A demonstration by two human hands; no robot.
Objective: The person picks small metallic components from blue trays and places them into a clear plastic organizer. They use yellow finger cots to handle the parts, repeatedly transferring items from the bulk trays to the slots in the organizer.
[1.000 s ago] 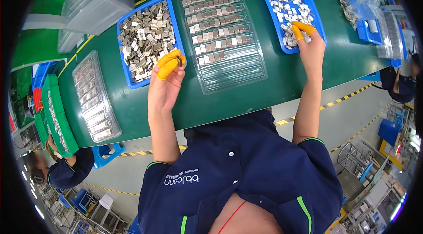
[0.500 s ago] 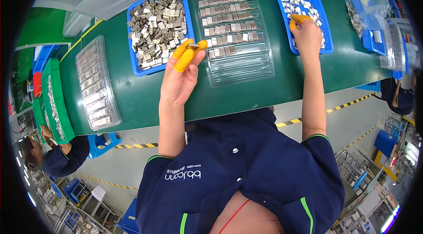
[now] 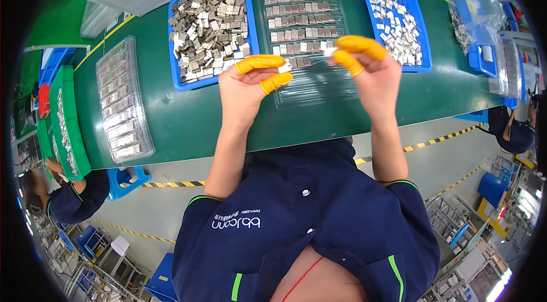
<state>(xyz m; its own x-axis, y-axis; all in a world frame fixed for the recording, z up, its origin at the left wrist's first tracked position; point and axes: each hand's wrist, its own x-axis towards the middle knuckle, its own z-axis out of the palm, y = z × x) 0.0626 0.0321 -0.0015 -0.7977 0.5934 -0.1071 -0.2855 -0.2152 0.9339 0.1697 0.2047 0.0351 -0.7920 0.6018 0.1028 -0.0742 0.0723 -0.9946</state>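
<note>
Blue plastic formed two trays: the left tray (image 3: pixel 252 17) was heaped with grey metal pieces (image 3: pixel 211 29), and the right tray (image 3: pixel 417 68) held white connectors (image 3: pixel 401 31). Between them, a clear blister tray (image 3: pixel 313 88) carried pieces in crosswise rows. Above its near part, the left hand (image 3: pixel 242 94) pinched a small block (image 3: pixel 286 67), pale end toward the right hand (image 3: pixel 377 77); its long axis could not be told. Thumb and finger of the right hand were together on a white part (image 3: pixel 329 52), too blurred to show its direction.
</note>
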